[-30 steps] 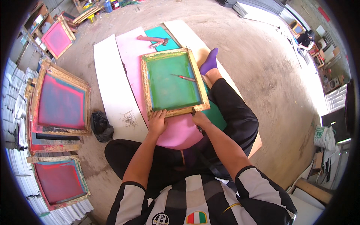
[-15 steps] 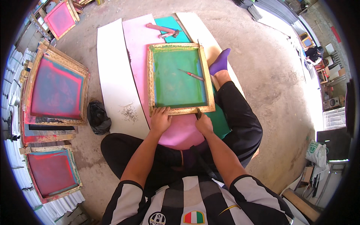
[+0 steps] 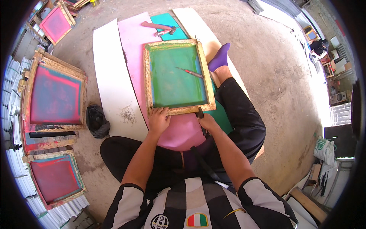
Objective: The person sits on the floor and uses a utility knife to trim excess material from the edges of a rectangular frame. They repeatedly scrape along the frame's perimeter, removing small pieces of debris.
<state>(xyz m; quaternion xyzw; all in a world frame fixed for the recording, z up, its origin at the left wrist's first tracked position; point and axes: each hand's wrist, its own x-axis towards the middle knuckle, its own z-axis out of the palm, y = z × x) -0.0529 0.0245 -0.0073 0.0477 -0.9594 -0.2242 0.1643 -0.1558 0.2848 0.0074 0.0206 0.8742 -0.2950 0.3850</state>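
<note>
A wooden screen-printing frame (image 3: 177, 111) with green mesh lies tilted slightly on coloured sheets between my legs. My left hand (image 3: 158, 119) grips its near rail by the left corner, fingers over the wood and thumb in front. My right hand (image 3: 207, 123) is closed around a dark hand tool (image 3: 200, 113), whose head touches the near rail towards the right corner; its exact kind is partly hidden by my fingers. On the mesh rests a thin pointed tool with a red handle (image 3: 192, 73). Beyond the frame lie a hammer (image 3: 155, 25) and a red-and-silver tool (image 3: 163, 33).
A white board (image 3: 110, 68) with a small heap of dark scraps (image 3: 128, 114) lies left. Beside it sits a black plastic bag (image 3: 98, 122). Used screen frames (image 3: 57, 93) lean on stacked sheets at far left. Another person (image 3: 319, 47) sits at far right.
The view has shifted slightly, so everything appears a little further left and up. My left hand keeps its place on the frame, and the dark tool stays at the near rail in my right.
</note>
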